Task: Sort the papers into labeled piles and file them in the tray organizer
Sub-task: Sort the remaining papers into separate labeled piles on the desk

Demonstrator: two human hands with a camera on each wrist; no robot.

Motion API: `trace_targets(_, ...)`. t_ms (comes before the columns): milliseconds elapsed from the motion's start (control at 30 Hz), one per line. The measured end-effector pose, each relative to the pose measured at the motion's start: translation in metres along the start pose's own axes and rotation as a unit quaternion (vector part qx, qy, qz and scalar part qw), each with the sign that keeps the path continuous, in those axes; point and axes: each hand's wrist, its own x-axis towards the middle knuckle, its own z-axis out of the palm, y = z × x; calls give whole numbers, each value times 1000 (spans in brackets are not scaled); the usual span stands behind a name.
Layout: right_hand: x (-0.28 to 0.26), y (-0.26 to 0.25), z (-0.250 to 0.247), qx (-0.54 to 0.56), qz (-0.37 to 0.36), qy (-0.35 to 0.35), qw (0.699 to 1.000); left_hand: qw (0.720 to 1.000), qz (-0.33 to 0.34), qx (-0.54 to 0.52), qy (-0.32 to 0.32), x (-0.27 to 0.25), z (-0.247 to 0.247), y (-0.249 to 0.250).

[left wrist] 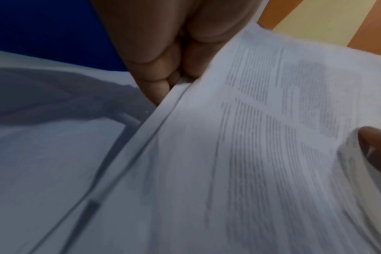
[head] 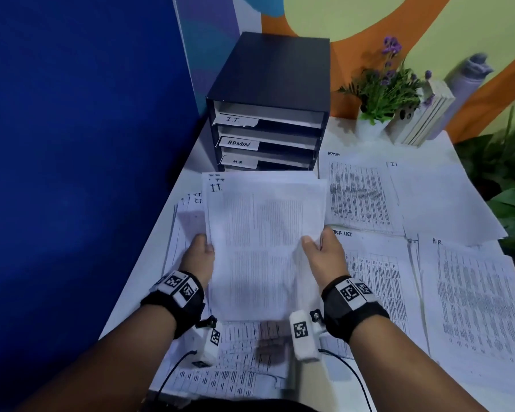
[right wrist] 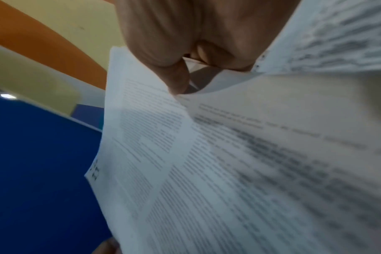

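Observation:
I hold a stack of printed papers marked "I.T." [head: 259, 233] above the table, in front of the black tray organizer [head: 268, 114]. My left hand [head: 199, 257] grips the stack's left edge [left wrist: 261, 154], fingers curled under it. My right hand [head: 321, 251] pinches the right edge [right wrist: 185, 163], thumb on top. The organizer's shelves carry the labels "I.T." [head: 235, 120], "ADMIN" [head: 239, 143] and "H.R" [head: 238, 162]. More sheets marked "I.T." [head: 188, 215] lie on the table under the held stack, at the left.
Sheets headed "ADMIN" [head: 360, 191], "IT" [head: 434, 197] and "H.R." [head: 476, 298] lie spread on the table to the right. More papers [head: 238, 367] lie near me. A potted plant [head: 381, 93] and books [head: 422, 120] stand at the back right. A blue partition [head: 72, 144] closes the left side.

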Motion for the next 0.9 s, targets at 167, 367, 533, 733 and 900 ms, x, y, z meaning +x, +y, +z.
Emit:
trace_targets(167,-13,-61,-9,107,-143,49,983,975,99,-192,60,-9,-19,55)
trace_targets(367,-30,-47,-6,58,-184,8,981,972,113,-200,47,-15,-13,69)
trace_targets(533,-28,-7,-13,-89,-64,-10,994,991,36,-124,23,-16,9,60)
trace_targets(733,-2,3,-44,123,97,16,987,971,34,-225,78,-5,19,106)
trace_targets(900,5,-10,-66,294,134,14,946,969,29,-243,18,-10,51,133)
